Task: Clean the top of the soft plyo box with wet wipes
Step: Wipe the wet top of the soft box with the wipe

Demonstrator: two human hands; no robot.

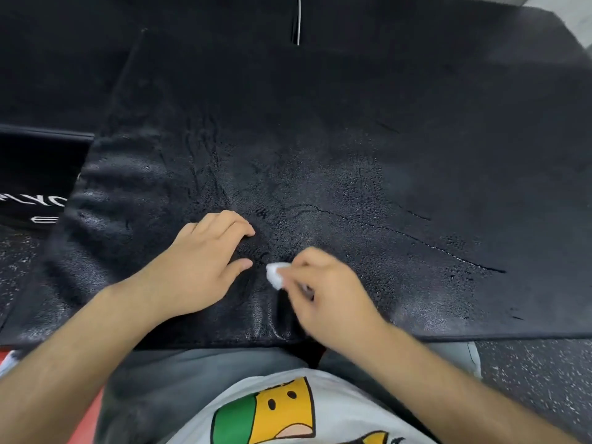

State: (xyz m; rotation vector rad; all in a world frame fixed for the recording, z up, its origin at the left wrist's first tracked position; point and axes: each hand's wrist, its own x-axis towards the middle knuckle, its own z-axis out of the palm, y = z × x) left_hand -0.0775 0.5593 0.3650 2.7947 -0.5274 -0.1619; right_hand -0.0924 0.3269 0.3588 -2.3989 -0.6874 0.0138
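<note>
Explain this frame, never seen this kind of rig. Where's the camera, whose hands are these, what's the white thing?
There is no robot here. A person wears one wide-angle camera on the head, looking forward and down, so the two arms coming in from the bottom are the wearer's own.

The big black surface is the top of a soft plyo box. Its cover looks worn, with a long crack on the right side. The box stands on a speckled floor, and the printed shirt at the bottom edge is the wearer's.

The left hand rests on the box top and holds nothing. The right hand, somewhat blurred, has a fingertip grip on a wadded white wet wipe at the surface.
</note>
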